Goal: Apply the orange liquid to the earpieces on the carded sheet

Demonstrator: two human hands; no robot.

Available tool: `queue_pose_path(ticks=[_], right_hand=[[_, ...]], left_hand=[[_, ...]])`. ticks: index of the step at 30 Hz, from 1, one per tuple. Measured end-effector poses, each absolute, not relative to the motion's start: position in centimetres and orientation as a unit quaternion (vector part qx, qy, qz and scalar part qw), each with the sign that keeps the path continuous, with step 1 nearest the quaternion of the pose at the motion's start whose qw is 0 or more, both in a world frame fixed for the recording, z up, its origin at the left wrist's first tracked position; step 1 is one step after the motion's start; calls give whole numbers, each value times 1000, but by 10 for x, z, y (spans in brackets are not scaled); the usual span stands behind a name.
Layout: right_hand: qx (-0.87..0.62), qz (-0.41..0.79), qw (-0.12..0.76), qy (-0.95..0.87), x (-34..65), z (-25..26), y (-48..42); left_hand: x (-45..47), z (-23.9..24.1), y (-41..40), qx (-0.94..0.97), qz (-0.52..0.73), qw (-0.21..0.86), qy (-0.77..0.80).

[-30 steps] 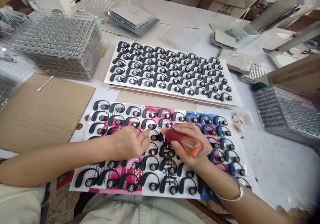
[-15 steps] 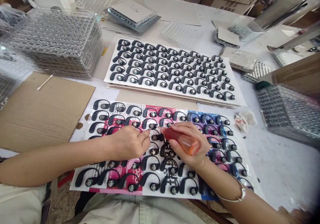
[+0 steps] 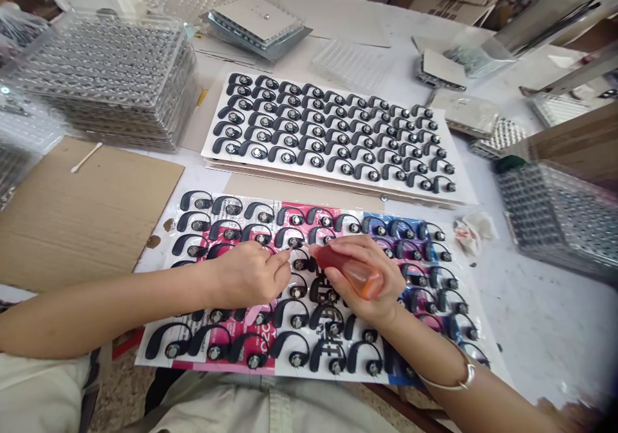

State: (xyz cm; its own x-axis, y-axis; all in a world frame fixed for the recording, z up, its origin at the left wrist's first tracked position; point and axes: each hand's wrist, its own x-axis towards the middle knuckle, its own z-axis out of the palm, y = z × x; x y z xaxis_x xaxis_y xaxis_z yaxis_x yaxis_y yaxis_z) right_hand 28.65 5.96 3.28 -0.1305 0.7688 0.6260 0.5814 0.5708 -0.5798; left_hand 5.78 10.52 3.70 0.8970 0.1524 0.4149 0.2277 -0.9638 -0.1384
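Nozzle of orange squeeze bottle [image 3: 356,273], clamped in R hand [image 3: 374,285], sits just beside ear-hook [image 3: 300,264] mid-card. L hand [image 3: 251,277] fingertips pinch together on that hook, on coloured card [image 3: 157,262]. Best, imo: tip low, light squeeze, small drop, w/o nudging neighbours.

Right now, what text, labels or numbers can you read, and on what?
Coloured sheet: large white and black print, mostly covered by ear hooks; not readable.
Orange bottle in the right hand: no label visible.
Nothing else shows legible text.
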Motion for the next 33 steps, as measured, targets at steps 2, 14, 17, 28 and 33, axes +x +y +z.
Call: queue_pose_path(ticks=[2,14,17,28,33], right_hand=[[-451,98,478,-748,287,33,59],[-450,98,479,-747,286,35,57],[-451,98,475,-749,286,35,57],[-442,93,478,-753,286,35,59],[-441,98,478,-754,286,35,59]], left_hand=[[57,37,105,-970,-205,91,-98],[58,38,105,-966,-219,102,-96],[58,38,105,-964,-224,102,-99],[58,36,105,-967,-213,102,-94],[58,37,105,-967,-217,91,-97]])
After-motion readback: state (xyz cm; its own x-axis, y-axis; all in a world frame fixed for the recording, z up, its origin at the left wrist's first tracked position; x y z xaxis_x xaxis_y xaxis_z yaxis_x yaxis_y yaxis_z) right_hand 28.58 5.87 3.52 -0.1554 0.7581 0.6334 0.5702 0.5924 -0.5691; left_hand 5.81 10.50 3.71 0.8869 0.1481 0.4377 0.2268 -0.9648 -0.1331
